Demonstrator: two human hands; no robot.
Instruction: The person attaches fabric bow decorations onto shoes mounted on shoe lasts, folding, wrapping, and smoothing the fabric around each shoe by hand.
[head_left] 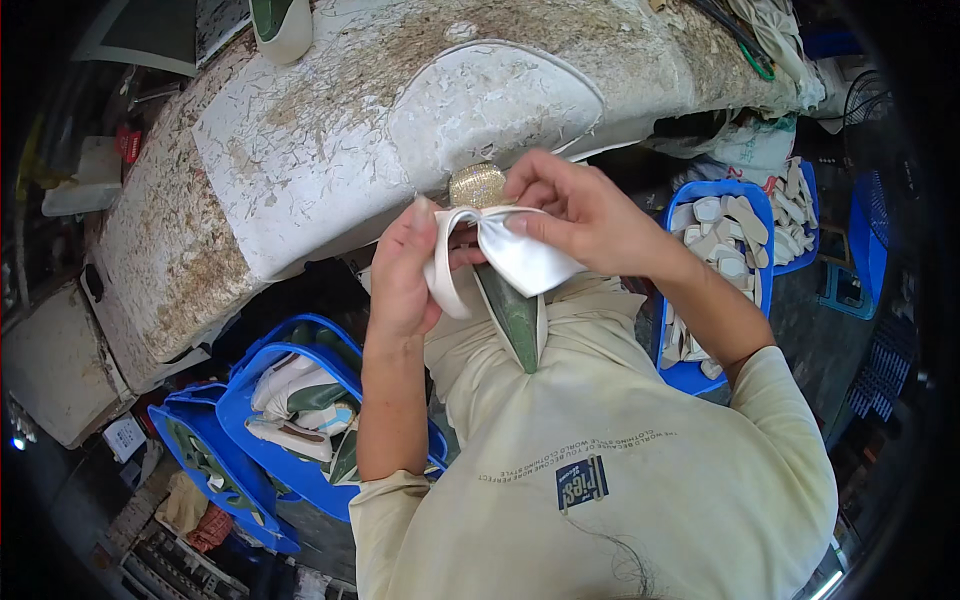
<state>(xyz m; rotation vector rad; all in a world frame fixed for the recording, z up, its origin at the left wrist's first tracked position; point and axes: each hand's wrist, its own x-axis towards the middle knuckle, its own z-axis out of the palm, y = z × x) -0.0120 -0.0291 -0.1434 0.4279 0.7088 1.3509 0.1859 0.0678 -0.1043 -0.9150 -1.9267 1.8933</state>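
Observation:
Just beyond my lap I hold a white strap piece with a bow [528,254], its surface smooth and satin-like. My left hand [405,265] grips the looped left side of it, the thumb pointing up. At the bow's right side my right hand [572,205] pinches the white material between thumb and bent fingers. A rounded, glittering gold piece [478,186] shows just above the bow's middle; whether it is joined on, I cannot tell. Below hangs a pointed green shoe last [514,325] with white along its edges, its tip toward me. The bow and my fingers hide its upper end.
A worn, glue-crusted white workbench [300,180] runs across in front of me, with a green-and-white shoe piece [282,28] standing on it. Blue baskets with shoes on lasts [300,400] are at the left. To the right, a blue basket [765,260] holds pale shoe parts.

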